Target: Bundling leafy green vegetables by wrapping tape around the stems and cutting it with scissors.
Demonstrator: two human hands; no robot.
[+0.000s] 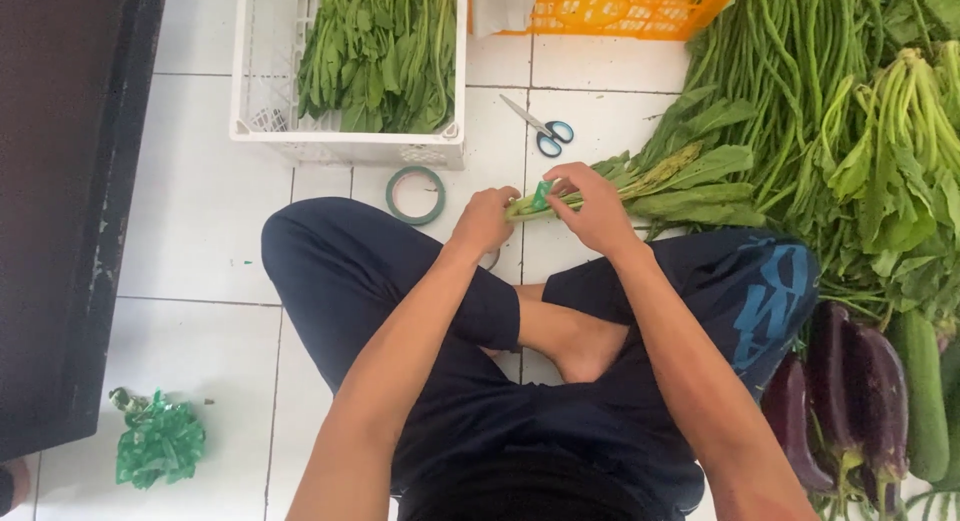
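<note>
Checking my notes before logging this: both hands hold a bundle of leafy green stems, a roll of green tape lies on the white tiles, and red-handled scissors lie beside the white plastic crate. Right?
Not quite: the head view shows the scissors have blue handles, not red. The rest stands: left hand and right hand hold the bundle of leafy green stems, the roll of green tape lies on the tiles, near the white plastic crate.

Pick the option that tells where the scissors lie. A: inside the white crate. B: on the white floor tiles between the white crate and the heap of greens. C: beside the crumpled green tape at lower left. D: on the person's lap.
B: the scissors with blue handles lie flat on the floor tiles, right of the white crate, left of the heap of greens and beyond both hands.
</note>
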